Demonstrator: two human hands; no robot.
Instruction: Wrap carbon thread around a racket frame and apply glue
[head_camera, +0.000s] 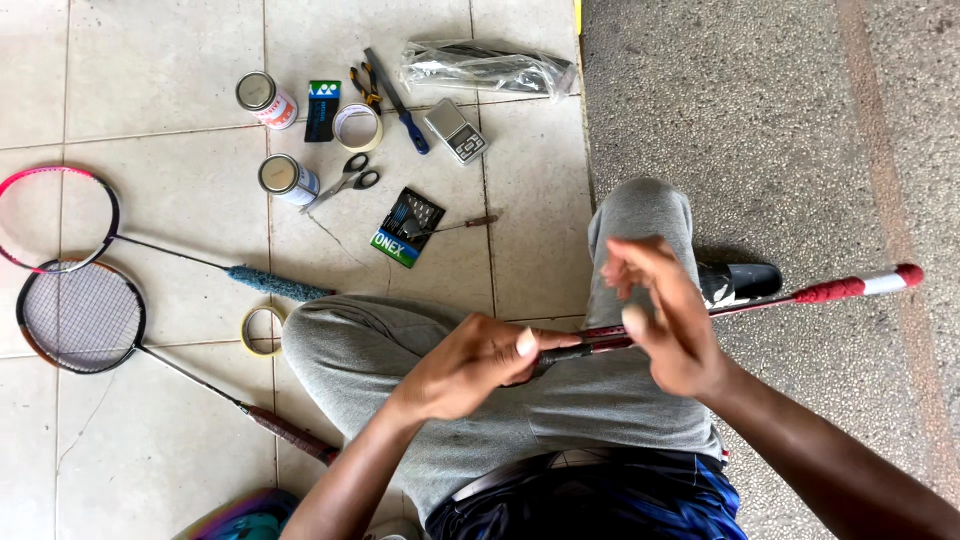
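Observation:
I sit cross-legged in grey trousers with a red badminton racket (840, 289) lying across my lap, its shaft running out to the right over the rough grey floor. My left hand (470, 365) is closed around the racket's dark handle near the lap's middle. My right hand (665, 315) hovers over the shaft just to the right, blurred, fingers spread and slightly curled, and I cannot tell whether it pinches anything.
On the tiles to the left lie two other rackets (85, 315), a tape ring (262, 330), two small cans (288, 178), scissors (350, 178), a larger tape roll (357, 127), pliers (366, 85), a pocket scale (455, 131), a green packet (405, 228) and a plastic bag (485, 67).

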